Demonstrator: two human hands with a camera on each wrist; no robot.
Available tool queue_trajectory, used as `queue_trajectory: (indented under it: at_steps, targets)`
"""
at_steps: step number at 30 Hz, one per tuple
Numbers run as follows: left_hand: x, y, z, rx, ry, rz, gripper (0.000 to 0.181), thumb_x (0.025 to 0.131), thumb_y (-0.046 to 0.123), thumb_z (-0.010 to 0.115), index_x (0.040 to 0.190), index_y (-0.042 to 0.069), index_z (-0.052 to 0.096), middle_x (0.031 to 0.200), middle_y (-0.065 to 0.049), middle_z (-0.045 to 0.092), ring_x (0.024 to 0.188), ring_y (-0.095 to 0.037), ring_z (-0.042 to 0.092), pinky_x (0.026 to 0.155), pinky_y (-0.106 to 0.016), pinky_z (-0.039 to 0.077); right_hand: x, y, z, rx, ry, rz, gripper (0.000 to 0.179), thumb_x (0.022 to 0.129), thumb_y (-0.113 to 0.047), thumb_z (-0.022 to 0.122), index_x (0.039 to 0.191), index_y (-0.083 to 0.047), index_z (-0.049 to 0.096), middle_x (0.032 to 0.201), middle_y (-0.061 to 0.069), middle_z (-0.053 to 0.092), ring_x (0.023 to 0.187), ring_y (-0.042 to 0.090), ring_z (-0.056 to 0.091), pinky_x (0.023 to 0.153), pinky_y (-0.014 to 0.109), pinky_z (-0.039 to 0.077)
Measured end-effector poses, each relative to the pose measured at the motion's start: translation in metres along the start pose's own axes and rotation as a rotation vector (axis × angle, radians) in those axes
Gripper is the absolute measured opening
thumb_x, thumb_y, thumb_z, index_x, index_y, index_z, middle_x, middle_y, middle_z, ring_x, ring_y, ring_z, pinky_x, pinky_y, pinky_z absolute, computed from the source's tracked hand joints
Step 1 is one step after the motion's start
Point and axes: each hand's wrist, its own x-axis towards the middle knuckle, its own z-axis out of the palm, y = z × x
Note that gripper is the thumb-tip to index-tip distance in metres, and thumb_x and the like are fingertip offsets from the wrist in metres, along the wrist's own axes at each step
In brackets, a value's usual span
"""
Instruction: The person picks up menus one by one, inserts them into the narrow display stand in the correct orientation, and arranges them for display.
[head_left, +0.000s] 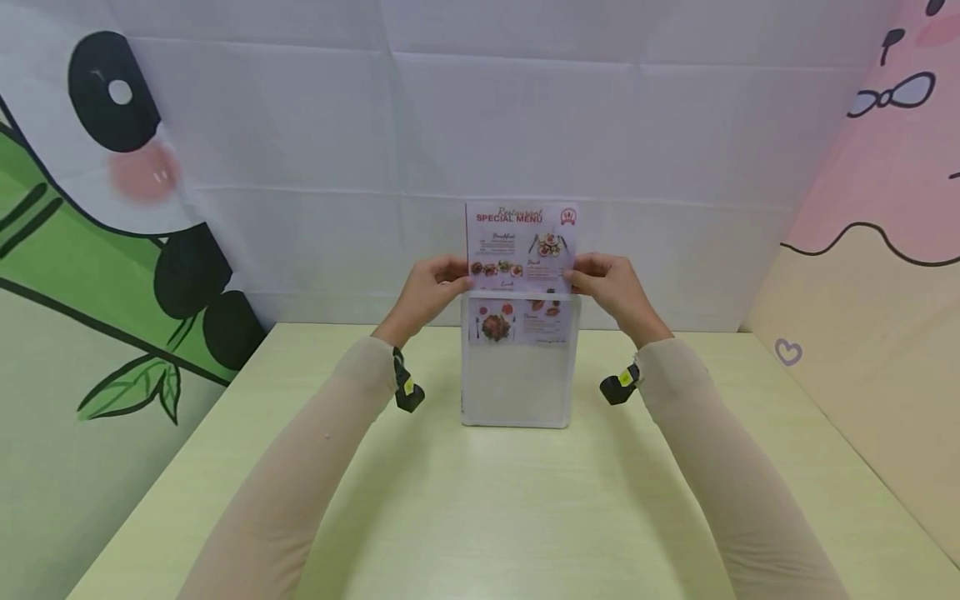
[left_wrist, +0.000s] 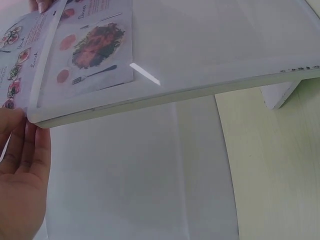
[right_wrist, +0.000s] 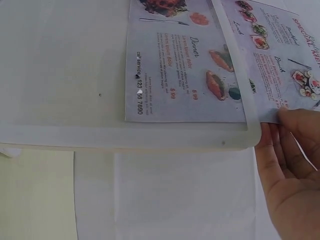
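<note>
White cloth [head_left: 517, 125] hangs behind one pale yellow-green surface [head_left: 465, 517]. Two beige sleeves [head_left: 300, 467] extend forward over the surface, one at each side. One white-edged holder [head_left: 517, 387] with a clear front stands on the surface between the arms, long axis vertical. One menu sheet [head_left: 517, 250] is seated partway in the holder: lower portion behind the clear front, upper portion projecting above the top edge. Sheet orientation: heading up, printed face toward the person, long axis vertical and in line with the holder. Left hand [head_left: 431, 287]: fingers clamped on the left edge of the sheet, thumb in front. Right hand [head_left: 611, 287]: fingers clamped on the right edge, thumb in front. The sheet spans between both sets of fingers, which sit near the holder's top edge. Two black wrist units [head_left: 408, 396], one per wrist, each carry a yellow mark.
</note>
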Motion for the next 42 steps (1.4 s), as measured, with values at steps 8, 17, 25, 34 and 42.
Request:
queue_trajectory:
  at_steps: [8, 17, 25, 34, 42]
  targets:
    - [0.0012, -0.0024, 0.0001, 0.014, 0.003, 0.006, 0.023, 0.094, 0.011, 0.061, 0.114, 0.002, 0.064, 0.113, -0.014, 0.065, 0.102, -0.023, 0.06, 0.089, -0.035, 0.051, -0.0018, -0.0014, -0.0006, -0.009, -0.001, -0.018, 0.028, 0.094, -0.014, 0.062, 0.118, -0.001, 0.062, 0.118, 0.016, 0.065, 0.096, 0.016, 0.066, 0.096, 0.037, 0.05]
    - [0.0012, -0.0024, 0.0002, -0.001, -0.004, -0.005, 0.023, 0.093, 0.011, 0.062, 0.114, 0.002, 0.065, 0.113, -0.013, 0.065, 0.102, -0.023, 0.06, 0.091, -0.036, 0.05, -0.0015, -0.0035, -0.0012, 0.02, 0.006, -0.048, 0.034, 0.094, -0.015, 0.061, 0.127, -0.006, 0.057, 0.113, 0.01, 0.064, 0.093, 0.015, 0.066, 0.09, 0.033, 0.054]
    - [0.002, -0.0027, -0.0003, -0.006, -0.003, -0.011, 0.025, 0.093, 0.011, 0.063, 0.117, 0.003, 0.064, 0.113, -0.013, 0.066, 0.101, -0.023, 0.06, 0.091, -0.037, 0.05, 0.0006, -0.0057, 0.0003, 0.021, 0.021, -0.057, 0.03, 0.098, -0.017, 0.055, 0.125, -0.005, 0.055, 0.115, 0.016, 0.063, 0.092, 0.017, 0.064, 0.088, 0.034, 0.054]
    - [0.0027, -0.0024, 0.0011, -0.019, 0.006, -0.008, 0.027, 0.093, 0.011, 0.063, 0.119, 0.003, 0.063, 0.114, -0.013, 0.065, 0.102, -0.023, 0.06, 0.091, -0.037, 0.05, 0.0005, -0.0038, 0.0004, 0.009, 0.021, -0.038, 0.028, 0.097, -0.016, 0.056, 0.12, 0.0, 0.057, 0.119, 0.017, 0.062, 0.096, 0.017, 0.065, 0.094, 0.037, 0.052]
    - [0.0021, -0.0034, 0.0019, -0.03, 0.006, -0.025, 0.029, 0.093, 0.01, 0.063, 0.121, 0.003, 0.062, 0.114, -0.013, 0.064, 0.102, -0.023, 0.06, 0.09, -0.036, 0.05, -0.0008, -0.0017, 0.0, 0.0, 0.024, -0.005, 0.028, 0.097, -0.016, 0.058, 0.12, -0.001, 0.059, 0.119, 0.016, 0.062, 0.097, 0.019, 0.065, 0.097, 0.038, 0.05]
